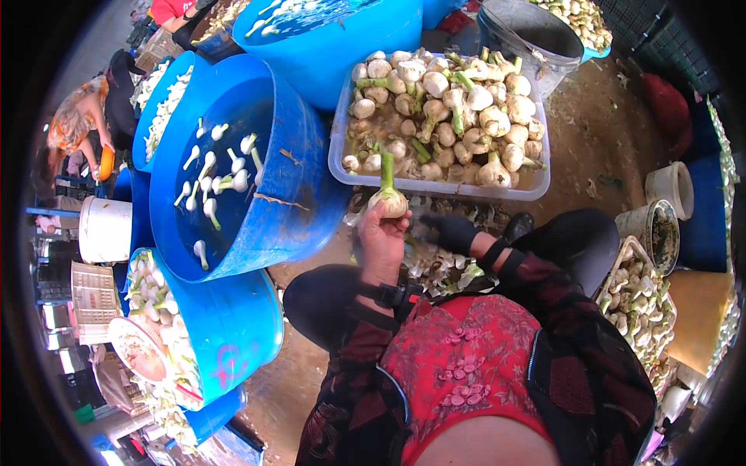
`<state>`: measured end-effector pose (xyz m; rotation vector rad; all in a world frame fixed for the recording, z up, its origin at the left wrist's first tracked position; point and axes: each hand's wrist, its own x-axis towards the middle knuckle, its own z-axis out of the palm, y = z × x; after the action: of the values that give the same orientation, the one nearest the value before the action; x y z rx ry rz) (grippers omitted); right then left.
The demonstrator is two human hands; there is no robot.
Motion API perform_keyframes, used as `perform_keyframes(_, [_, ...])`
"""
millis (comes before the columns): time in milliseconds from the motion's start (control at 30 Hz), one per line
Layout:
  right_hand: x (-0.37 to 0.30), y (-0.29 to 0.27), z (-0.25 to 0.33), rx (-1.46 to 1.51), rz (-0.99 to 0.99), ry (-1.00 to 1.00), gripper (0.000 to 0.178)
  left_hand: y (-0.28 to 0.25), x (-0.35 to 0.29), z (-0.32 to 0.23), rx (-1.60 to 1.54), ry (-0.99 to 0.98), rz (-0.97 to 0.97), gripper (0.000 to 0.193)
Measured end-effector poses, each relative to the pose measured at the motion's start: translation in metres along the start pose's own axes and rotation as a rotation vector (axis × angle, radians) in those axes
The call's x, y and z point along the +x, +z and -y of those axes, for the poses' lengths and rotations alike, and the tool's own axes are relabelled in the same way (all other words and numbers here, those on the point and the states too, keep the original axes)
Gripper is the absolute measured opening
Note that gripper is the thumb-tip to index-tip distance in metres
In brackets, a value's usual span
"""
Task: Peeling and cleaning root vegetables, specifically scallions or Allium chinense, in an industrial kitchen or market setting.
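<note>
A fresh garlic bulb [393,203] stands upright in my left hand [381,239], its short green stem pointing up. The bare fingers close around the bulb's base. Just to the right is my right hand [449,231] in a dark glove, apart from the bulb. Motion smears its fingers, and I cannot make out whether it holds anything. Beyond both hands is a clear plastic tub [435,187] heaped with soil-stained garlic bulbs [454,101] in murky water. Pale garlic peelings [439,272] litter the ground below my hands.
On the left, a blue barrel [291,186] holds water with trimmed garlic floating in it. Another blue barrel [233,326] lies nearer. A grey bucket [544,66] stands beyond the tub. A crate of garlic [641,303] sits at my right. Another person [78,116] works at far left.
</note>
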<state>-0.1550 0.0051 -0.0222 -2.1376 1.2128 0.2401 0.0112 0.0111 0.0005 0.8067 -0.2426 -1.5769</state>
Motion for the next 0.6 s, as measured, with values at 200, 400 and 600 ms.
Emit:
perform_keyframes(200, [0.028, -0.031, 0.001, 1.058, -0.641, -0.181, 0.029, 0.014, -0.012, 0.019, 0.386, 0.086, 0.042, 0.031])
perform_keyframes(400, [0.021, -0.041, 0.001, 1.055, -0.679, -0.206, 0.021, 0.017, -0.010, 0.024, 0.250, -0.027, 0.104, 0.036])
perform_keyframes(600, [0.011, -0.044, -0.010, 1.256, -0.523, -0.317, 0.021, 0.008, -0.005, 0.024, 0.088, -0.159, 0.102, 0.043])
